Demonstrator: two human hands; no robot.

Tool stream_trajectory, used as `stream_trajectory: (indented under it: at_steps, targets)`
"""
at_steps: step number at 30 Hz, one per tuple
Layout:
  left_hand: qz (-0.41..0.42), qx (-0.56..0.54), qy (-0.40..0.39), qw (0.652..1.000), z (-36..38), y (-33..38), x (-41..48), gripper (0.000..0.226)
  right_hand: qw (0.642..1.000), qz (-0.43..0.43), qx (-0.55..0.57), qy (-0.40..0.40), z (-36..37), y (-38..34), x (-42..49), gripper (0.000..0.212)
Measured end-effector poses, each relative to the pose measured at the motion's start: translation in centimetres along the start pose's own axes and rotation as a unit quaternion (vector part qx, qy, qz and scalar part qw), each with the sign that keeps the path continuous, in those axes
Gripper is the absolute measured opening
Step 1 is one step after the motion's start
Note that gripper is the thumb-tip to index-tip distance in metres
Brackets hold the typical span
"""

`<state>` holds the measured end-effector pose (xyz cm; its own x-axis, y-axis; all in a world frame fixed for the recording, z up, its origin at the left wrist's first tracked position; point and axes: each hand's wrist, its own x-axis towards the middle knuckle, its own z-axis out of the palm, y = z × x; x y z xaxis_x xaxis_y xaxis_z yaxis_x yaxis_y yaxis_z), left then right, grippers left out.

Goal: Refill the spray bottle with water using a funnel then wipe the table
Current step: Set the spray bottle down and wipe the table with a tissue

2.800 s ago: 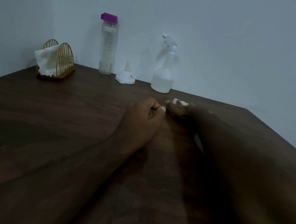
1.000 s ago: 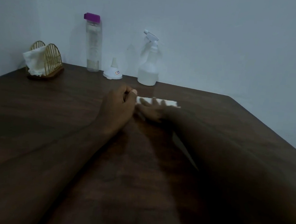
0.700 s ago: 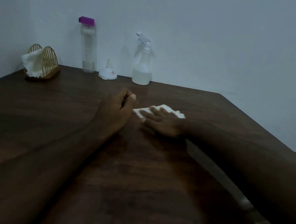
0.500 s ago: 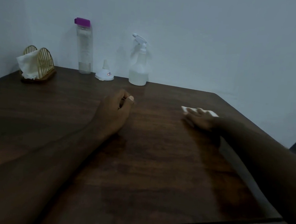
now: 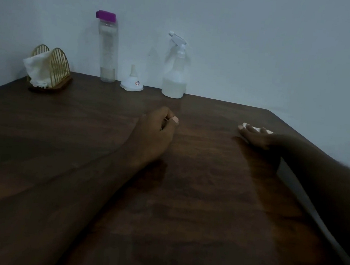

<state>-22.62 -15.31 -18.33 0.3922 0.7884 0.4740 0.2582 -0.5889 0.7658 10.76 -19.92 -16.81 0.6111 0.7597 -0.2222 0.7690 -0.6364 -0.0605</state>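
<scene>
A clear spray bottle (image 5: 174,74) with a white trigger head stands at the back of the dark wooden table (image 5: 196,194), partly filled. Left of it a white funnel (image 5: 132,82) lies mouth down, and a tall clear water bottle (image 5: 108,49) with a purple cap stands beside the wall. My right hand (image 5: 257,137) lies flat on a white tissue (image 5: 255,128) near the table's right edge; only the tissue's far rim shows beyond the fingers. My left hand (image 5: 154,134) rests on the table's middle as a loose fist, holding nothing.
A gold wire napkin holder (image 5: 51,70) with white tissues stands at the back left corner. Pale walls run behind the table and along its left side. The table's right edge drops off just right of my right hand.
My right hand has slid the tissue from beside my left hand across to the right edge of the table. My left hand has stayed in place as a fist.
</scene>
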Motion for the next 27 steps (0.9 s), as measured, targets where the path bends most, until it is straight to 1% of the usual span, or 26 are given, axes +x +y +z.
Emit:
stream_trajectory:
  at_steps: [3, 5, 9, 11, 13, 15, 17, 20, 23, 25, 27]
  targets:
    - [-0.012, -0.010, -0.012, 1.000, 0.1, -0.4, 0.3, 0.019, 0.999, 0.024, 0.031, 0.008, -0.5, -2.6, 2.6, 0.082]
    - [-0.019, -0.013, -0.013, 1.000, 0.4, -0.8, 0.6, 0.018, 0.999, 0.011, 0.029, 0.011, -0.8, -5.0, 3.9, 0.082]
    - [-0.022, -0.025, -0.008, 0.999, 0.6, -1.3, 1.1, 0.019, 0.997, -0.074, 0.010, 0.009, -1.1, -11.7, 4.8, 0.076]
    - [-0.029, -0.022, -0.011, 0.999, 0.7, -1.6, 1.2, 0.019, 0.991, -0.131, -0.012, 0.001, -0.7, -15.5, 4.2, 0.078]
    - [-0.042, -0.019, -0.019, 0.999, 0.6, -1.8, 1.3, 0.020, 0.981, -0.190, -0.033, -0.011, 0.4, -18.7, 2.9, 0.088]
    - [-0.046, -0.029, -0.015, 0.998, 0.6, -1.9, 1.2, 0.020, 0.973, -0.227, -0.043, -0.015, 1.5, -20.3, 1.9, 0.101]
    - [-0.038, -0.037, 0.004, 0.999, 0.5, -2.0, 1.0, 0.021, 0.971, -0.237, -0.042, -0.002, 1.7, -19.6, 1.4, 0.101]
    - [-0.040, -0.064, 0.026, 0.997, 0.3, -2.2, 0.6, 0.022, 0.973, -0.221, -0.064, 0.020, 0.4, -15.2, 1.9, 0.100]
    - [-0.049, -0.060, 0.015, 0.997, 0.3, -2.0, 0.6, 0.022, 0.987, -0.145, -0.068, 0.014, -0.5, -8.1, 1.8, 0.098]
    - [-0.046, -0.041, -0.003, 0.998, 0.3, -1.8, 0.7, 0.021, 0.993, -0.095, -0.065, 0.019, -0.4, -3.9, 0.3, 0.109]
    - [-0.034, -0.020, -0.015, 0.999, 0.4, -1.6, 0.7, 0.020, 0.996, -0.066, -0.059, 0.020, 0.1, -1.0, -1.9, 0.116]
